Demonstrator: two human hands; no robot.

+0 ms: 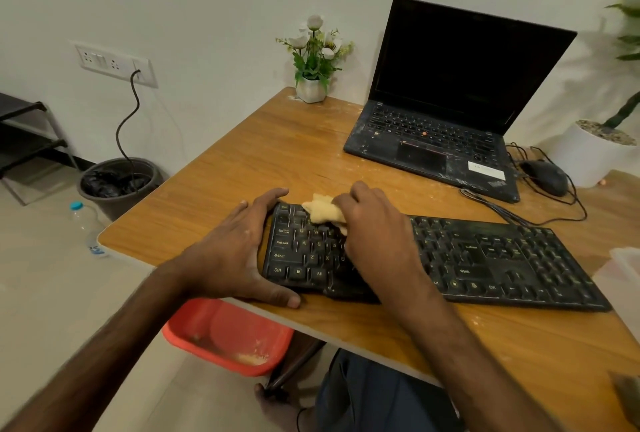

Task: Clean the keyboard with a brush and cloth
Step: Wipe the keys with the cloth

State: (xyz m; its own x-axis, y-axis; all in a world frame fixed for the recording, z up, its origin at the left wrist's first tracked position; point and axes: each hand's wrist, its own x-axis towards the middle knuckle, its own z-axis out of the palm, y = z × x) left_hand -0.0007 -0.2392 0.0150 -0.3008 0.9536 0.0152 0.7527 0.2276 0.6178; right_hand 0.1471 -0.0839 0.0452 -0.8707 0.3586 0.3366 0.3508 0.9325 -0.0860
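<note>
An open laptop (446, 126) sits upper right, a mouse (545, 177) beside it; a flower pot (311, 89) upper centre; a bin (117, 185) left.

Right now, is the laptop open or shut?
Open. The laptop has its lid standing up behind the keys, so you can see both. Its screen is black.
</note>
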